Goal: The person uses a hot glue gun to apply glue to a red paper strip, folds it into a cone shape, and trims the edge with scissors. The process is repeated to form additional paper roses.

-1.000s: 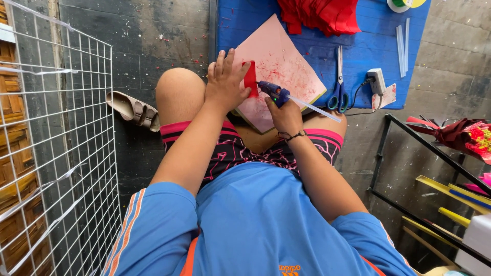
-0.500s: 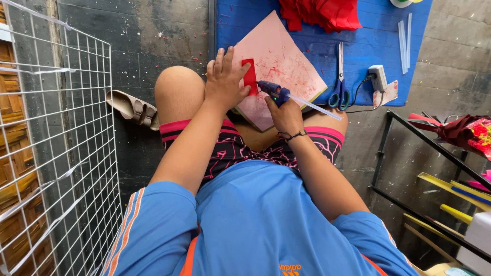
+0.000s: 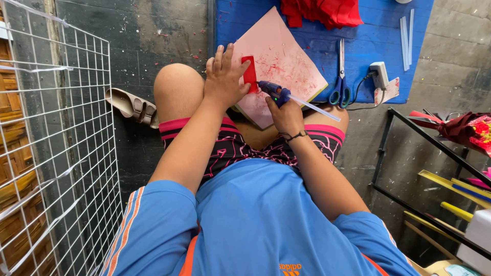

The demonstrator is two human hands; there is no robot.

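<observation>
A small red piece point(image 3: 249, 74), seemingly thin paper or cloth, is pinched in the left hand point(image 3: 223, 79) over the lower part of a pink board point(image 3: 286, 61), between the person's knees. The thumb and forefinger are closed on its left edge, with the other fingers spread upward toward twelve o'clock. The piece is judged light, limp and easily creased, so it is best held by an edge, well away from the spot being glued. The right hand point(image 3: 286, 115) is wrapped tightly round a blue glue gun point(image 3: 272, 91), whose nozzle meets the piece from about four o'clock; a clear glue stick point(image 3: 314, 107) projects from its rear. The nozzle and fresh glue are presumably hot and are better left untouched.

Scissors point(image 3: 340, 82) lie at three o'clock of the board on a blue mat point(image 3: 358, 30), beside a white plug point(image 3: 379, 74).

The nozzle tip and the exact contact point are hidden by the fingers; the piece's far side is covered too. The red heap point(image 3: 322, 11) at twelve o'clock is cut off by the frame.
</observation>
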